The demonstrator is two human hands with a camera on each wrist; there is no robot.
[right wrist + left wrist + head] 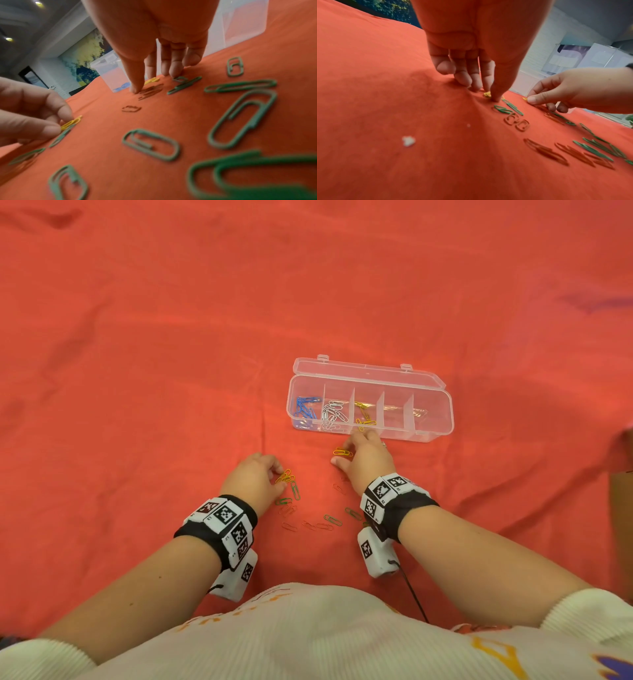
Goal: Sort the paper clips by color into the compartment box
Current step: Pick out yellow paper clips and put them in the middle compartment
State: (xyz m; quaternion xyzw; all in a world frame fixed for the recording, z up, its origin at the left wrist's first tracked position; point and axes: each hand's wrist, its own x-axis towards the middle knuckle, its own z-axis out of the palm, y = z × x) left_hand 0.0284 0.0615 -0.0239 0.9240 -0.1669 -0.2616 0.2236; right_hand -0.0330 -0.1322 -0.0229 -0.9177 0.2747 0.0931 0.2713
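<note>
Yellow paper clips (pixel 285 476) are pinched in my left hand (pixel 255 478) and under my right hand (pixel 368 457) fingertips, gathered for the compartment box (pixel 432 405) just beyond.

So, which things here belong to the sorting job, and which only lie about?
Job:
- box, holding blue, white, yellow clips
- loose yellow clips
- green clips
- red clips
- left hand, right hand

Lying about:
- white crumb
- red cloth
</note>
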